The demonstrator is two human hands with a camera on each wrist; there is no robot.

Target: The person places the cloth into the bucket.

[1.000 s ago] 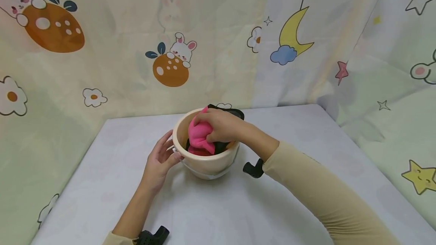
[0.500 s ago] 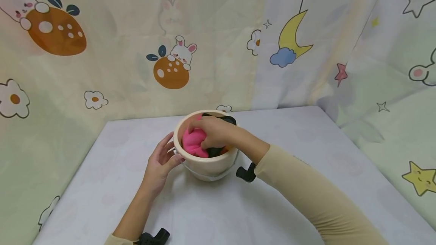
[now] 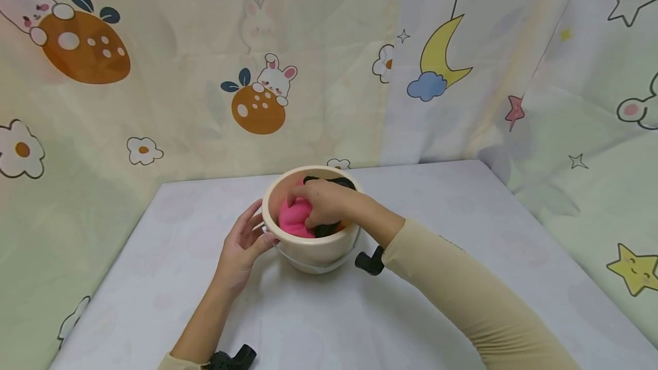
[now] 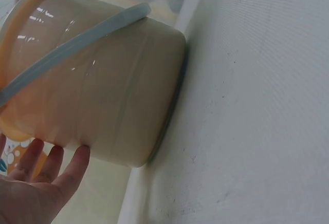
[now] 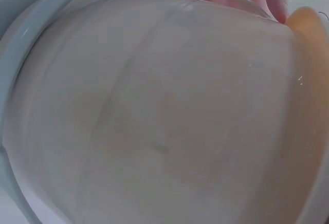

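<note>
A cream bucket [image 3: 313, 249] stands upright on the table, its pale grey handle [image 4: 77, 44] hanging down the outside. My left hand [image 3: 245, 244] rests against the bucket's left side, fairly straight fingers touching the wall and the thumb near the rim. Inside the bucket, my right hand [image 3: 331, 203] holds a rounded pink toy [image 3: 294, 218] between thumb and fingers; its exact kind is unclear. Beside the toy lies a black item [image 3: 327, 229], partly covered by the hand. In the right wrist view the bucket wall [image 5: 195, 111] fills most of the picture, hiding the right hand.
A white table [image 3: 437, 301] extends around the bucket. Behind it hangs a printed cloth [image 3: 329, 73] with rabbits, a moon and stars. Each wrist carries a black camera mount; the right mount [image 3: 370, 261] is close to the bucket's right side.
My right hand has lowered the pink toy from above the rim down into the bucket, taking the black item lower too. The left hand has stayed at the bucket's side.
</note>
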